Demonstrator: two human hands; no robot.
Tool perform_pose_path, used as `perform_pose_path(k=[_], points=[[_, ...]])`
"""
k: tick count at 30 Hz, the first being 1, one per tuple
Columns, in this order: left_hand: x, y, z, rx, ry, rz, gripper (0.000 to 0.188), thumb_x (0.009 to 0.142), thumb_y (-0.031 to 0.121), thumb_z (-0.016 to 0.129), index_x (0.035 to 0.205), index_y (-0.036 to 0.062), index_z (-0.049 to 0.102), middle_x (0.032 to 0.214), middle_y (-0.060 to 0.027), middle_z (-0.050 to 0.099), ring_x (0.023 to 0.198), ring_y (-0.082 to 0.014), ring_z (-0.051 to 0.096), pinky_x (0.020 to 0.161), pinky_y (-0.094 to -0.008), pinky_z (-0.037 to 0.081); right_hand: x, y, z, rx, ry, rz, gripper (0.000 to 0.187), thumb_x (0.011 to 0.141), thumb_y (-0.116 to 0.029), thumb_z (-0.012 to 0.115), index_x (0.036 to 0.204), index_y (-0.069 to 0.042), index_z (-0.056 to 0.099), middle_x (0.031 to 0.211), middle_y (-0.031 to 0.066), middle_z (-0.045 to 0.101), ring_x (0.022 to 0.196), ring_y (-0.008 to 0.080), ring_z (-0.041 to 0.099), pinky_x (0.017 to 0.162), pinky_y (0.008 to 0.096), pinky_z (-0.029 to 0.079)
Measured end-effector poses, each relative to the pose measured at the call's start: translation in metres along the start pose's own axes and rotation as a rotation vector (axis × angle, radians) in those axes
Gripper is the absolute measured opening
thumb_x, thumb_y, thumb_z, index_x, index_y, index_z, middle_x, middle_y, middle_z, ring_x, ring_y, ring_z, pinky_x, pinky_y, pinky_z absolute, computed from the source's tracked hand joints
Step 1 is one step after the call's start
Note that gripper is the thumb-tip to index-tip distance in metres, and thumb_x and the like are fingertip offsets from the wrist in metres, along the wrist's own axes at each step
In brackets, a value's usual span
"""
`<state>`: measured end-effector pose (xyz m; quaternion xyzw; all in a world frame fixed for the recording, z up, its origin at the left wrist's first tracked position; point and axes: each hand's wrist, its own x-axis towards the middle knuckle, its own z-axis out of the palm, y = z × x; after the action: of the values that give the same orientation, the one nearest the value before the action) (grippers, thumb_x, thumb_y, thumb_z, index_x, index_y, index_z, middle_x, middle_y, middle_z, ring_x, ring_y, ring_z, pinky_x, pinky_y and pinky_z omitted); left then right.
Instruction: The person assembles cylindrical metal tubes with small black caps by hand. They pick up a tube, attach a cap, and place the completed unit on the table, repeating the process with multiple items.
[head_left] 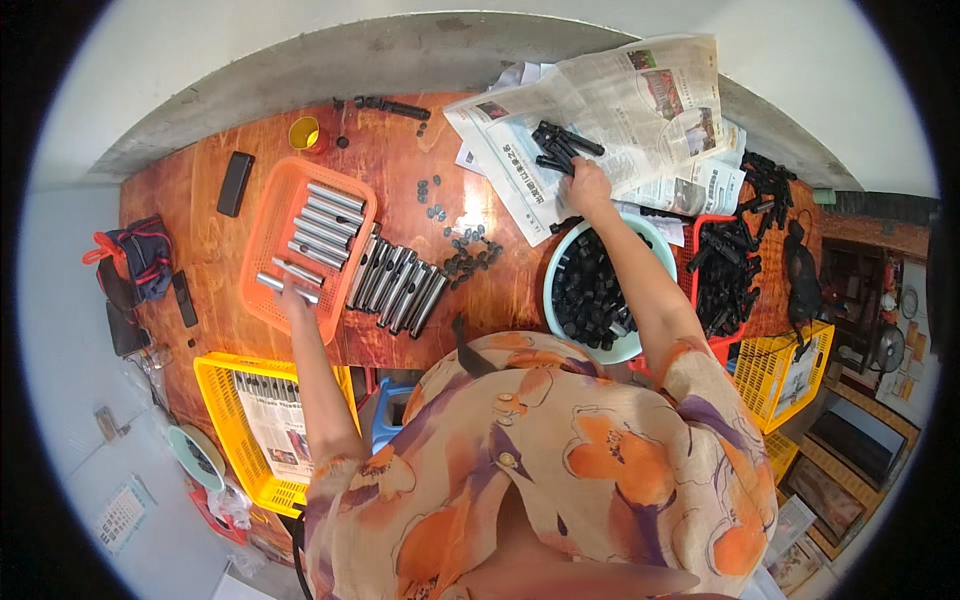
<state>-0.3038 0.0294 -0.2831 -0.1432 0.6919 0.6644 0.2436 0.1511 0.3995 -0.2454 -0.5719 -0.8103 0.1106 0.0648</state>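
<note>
My left hand (297, 302) is at the near edge of an orange plastic basket (268, 200), its fingers closed round a shiny metal tube (272, 281). Several more metal tubes (326, 222) lie side by side in that basket. Just right of it, a row of metal tubes with dark openings (400, 290) rests on the table. My right hand (588, 188) reaches over a newspaper (510, 180), fingers closed on black plastic parts (560, 142) lying in a small heap there. Its fingertips are partly hidden. Beneath that forearm stands a pale green basin (551, 290) full of small black pieces (590, 295).
A red basket (694, 262) of black parts stands right of the basin, with more black parts (768, 190) behind. Small dark caps (470, 255) lie scattered mid-table. A yellow crate (222, 415) sits at the near left. A yellow cup (305, 133) and black case (235, 184) are farther back.
</note>
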Motion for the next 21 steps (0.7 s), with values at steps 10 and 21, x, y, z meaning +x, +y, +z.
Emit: perform_pose_path(k=[10, 21], points=[[-0.197, 0.034, 0.079, -0.248, -0.585, -0.284, 0.018, 0.091, 0.024, 0.061, 0.103, 0.0104, 0.059, 0.058, 0.0076, 0.040, 0.049, -0.0042, 0.038, 0.042, -0.0203, 0.031, -0.013, -0.037, -0.015, 0.479, -0.338, -0.016, 0.024, 0.088, -0.021, 0.052, 0.098, 0.000, 0.058, 0.073, 0.0115, 0.062, 0.062, 0.0239, 0.059, 0.057, 0.0362, 0.047], [-0.308, 0.084, 0.171, -0.237, -0.785, -0.031, 0.020, 0.088, 0.014, 0.066, 0.101, 0.0053, 0.053, 0.071, -0.0009, 0.057, 0.052, -0.0076, 0.052, 0.045, -0.0205, 0.040, -0.116, -0.132, -0.157, 1.542, -1.159, -0.119, 0.036, 0.093, -0.019, 0.036, 0.115, -0.001, 0.057, 0.074, 0.0032, 0.058, 0.063, 0.0102, 0.050, 0.057, 0.0243, 0.039]])
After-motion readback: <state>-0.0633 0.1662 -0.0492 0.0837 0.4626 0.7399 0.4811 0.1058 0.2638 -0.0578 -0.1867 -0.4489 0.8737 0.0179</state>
